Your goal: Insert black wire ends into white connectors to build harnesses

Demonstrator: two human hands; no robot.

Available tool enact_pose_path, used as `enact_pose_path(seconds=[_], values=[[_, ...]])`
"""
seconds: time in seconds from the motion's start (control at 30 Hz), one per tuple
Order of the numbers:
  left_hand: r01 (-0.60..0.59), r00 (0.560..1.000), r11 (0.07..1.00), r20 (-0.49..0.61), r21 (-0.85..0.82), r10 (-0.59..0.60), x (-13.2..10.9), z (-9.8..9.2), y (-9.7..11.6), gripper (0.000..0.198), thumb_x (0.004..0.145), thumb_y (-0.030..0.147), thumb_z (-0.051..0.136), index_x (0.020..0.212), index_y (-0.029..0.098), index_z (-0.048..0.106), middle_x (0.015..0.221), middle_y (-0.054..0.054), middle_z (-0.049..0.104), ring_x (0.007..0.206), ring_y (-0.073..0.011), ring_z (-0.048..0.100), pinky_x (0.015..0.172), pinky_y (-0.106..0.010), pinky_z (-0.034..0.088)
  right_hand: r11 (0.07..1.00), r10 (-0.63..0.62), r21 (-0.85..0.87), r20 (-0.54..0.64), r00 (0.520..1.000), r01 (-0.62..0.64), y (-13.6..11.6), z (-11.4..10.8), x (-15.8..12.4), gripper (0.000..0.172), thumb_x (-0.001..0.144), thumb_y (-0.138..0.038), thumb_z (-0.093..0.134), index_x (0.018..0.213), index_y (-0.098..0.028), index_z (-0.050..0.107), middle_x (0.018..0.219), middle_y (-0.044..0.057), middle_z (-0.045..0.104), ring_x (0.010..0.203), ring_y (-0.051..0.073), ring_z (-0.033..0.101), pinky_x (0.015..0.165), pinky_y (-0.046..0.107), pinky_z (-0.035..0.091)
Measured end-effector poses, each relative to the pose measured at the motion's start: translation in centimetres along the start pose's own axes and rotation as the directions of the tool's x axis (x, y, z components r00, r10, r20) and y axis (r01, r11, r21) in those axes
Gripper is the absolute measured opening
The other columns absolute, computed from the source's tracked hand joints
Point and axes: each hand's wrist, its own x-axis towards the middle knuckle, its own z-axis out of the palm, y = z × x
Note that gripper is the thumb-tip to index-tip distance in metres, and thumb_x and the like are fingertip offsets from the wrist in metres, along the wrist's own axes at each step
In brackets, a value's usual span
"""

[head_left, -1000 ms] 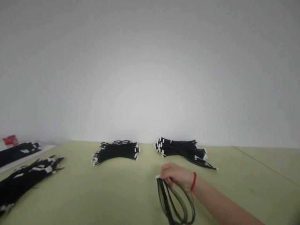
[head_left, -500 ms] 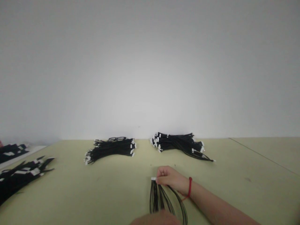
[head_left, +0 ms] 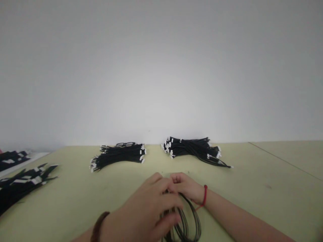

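Cable loop (head_left: 189,220) half-gathered: right hand (head_left: 186,188) pinches its ends, left hand (head_left: 147,211) covers it, grip too blurry; neat pile (head_left: 118,156) behind.

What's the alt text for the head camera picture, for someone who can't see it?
A person's left hand and right hand meet on looped black cables on a pale green table. Behind them lie a left cable pile and a right cable pile, both white-ended, near a white wall.
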Motion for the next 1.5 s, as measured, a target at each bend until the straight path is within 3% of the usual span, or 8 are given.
enact_pose_path(seconds=[0.23, 0.53, 0.83, 0.93, 1.07, 1.2, 1.33, 1.5], values=[[-0.065, 0.965, 0.944, 0.26, 0.323, -0.023, -0.9, 8.4, -2.9, 0.015, 0.088, 0.02, 0.055, 0.075, 0.017, 0.063, 0.096, -0.004, 0.063, 0.09, -0.0237, 0.052, 0.074, -0.038, 0.035, 0.99, 0.001, -0.139, 0.043, 0.999, 0.005, 0.4, -0.1, 0.2, 0.018, 0.091, -0.03, 0.057, 0.098, -0.013, 0.059, 0.09, 0.002, 0.061, 0.072, 0.014, 0.06, 0.063, 0.03, 0.052], [0.109, 0.994, 0.946, 0.006, -0.306, -0.112, 4.0, 1.5, -4.7, 0.009, 0.076, 0.018, 0.068, 0.077, 0.019, 0.059, 0.086, 0.0, 0.059, 0.086, -0.0183, 0.05, 0.082, -0.032, 0.035, 0.981, -0.002, -0.186, 0.257, 0.966, 0.051, -0.1, -0.3, 0.0, 0.018, 0.09, -0.03, 0.059, 0.095, -0.013, 0.06, 0.088, 0.001, 0.061, 0.071, 0.014, 0.06, 0.062, 0.029, 0.052], [0.166, 0.971, 0.769, -0.034, -0.617, -0.236, 4.6, 7.7, -13.7, 0.035, 0.089, 0.048, 0.046, 0.096, 0.015, 0.054, 0.082, -0.003, 0.056, 0.069, -0.0156, 0.055, 0.064, -0.031, 0.045, 0.987, 0.043, -0.163, 0.258, 0.965, 0.0, 0.1, -0.5, 0.0, 0.017, 0.091, -0.029, 0.057, 0.097, -0.013, 0.059, 0.088, 0.002, 0.061, 0.069, 0.013, 0.06, 0.06, 0.028, 0.052], [0.092, 0.981, 0.726, -0.062, -0.682, -0.182, 2.0, 6.8, -13.4, 0.06, 0.084, 0.067, 0.034, 0.117, 0.018, 0.045, 0.109, -0.011, 0.052, 0.088, -0.0191, 0.055, 0.074, -0.033, 0.046, 0.987, 0.065, -0.157, 0.262, 0.963, -0.024, 0.4, -0.7, 0.2, 0.018, 0.092, -0.03, 0.056, 0.097, -0.013, 0.059, 0.086, 0.002, 0.06, 0.066, 0.012, 0.059, 0.058, 0.027, 0.051], [0.064, 0.996, 0.781, -0.006, -0.621, -0.087, -0.4, 6.6, -11.0, 0.08, 0.05, 0.062, 0.078, 0.115, 0.022, 0.054, 0.105, -0.007, 0.054, 0.092, -0.0229, 0.053, 0.082, -0.036, 0.044, 0.989, 0.07, -0.144, 0.268, 0.961, -0.032, 0.4, -0.7, 0.3, 0.018, 0.092, -0.031, 0.056, 0.095, -0.013, 0.059, 0.083, 0.001, 0.06, 0.062, 0.011, 0.058, 0.055, 0.025, 0.05], [0.11, 0.99, 0.881, -0.028, -0.461, -0.139, -0.6, 7.8, -9.1, 0.042, 0.079, 0.052, 0.06, 0.103, 0.018, 0.057, 0.095, -0.007, 0.056, 0.081, -0.0183, 0.056, 0.073, -0.03, 0.047, 0.99, 0.051, -0.138, 0.242, 0.969, -0.018, 0.2, -0.5, 0.1, 0.017, 0.092, -0.029, 0.057, 0.095, -0.013, 0.059, 0.083, 0.0, 0.059, 0.061, 0.011, 0.057, 0.054, 0.024, 0.05], [0.137, 0.988, 0.942, 0.11, -0.308, -0.108, 0.2, 5.3, -12.0, 0.042, 0.067, 0.045, 0.074, 0.1, 0.022, 0.063, 0.098, -0.004, 0.063, 0.088, -0.0202, 0.06, 0.08, -0.03, 0.049, 0.99, 0.051, -0.143, 0.214, 0.976, -0.02, 0.1, -0.3, 0.0, 0.016, 0.091, -0.029, 0.057, 0.095, -0.013, 0.059, 0.083, 0.0, 0.059, 0.062, 0.011, 0.057, 0.054, 0.024, 0.05], [0.364, 0.931, 0.927, -0.017, 0.087, -0.364, -0.2, -1.0, -22.3, 0.042, 0.08, 0.031, 0.065, 0.119, 0.017, 0.054, 0.135, -0.013, 0.045, 0.129, -0.0336, 0.032, 0.108, -0.054, 0.02, 0.991, 0.068, -0.13, 0.202, 0.977, -0.042, 0.1, -0.2, 0.1, 0.016, 0.092, -0.029, 0.057, 0.093, -0.013, 0.058, 0.079, -0.001, 0.058, 0.057, 0.009, 0.055, 0.05, 0.022, 0.048]])
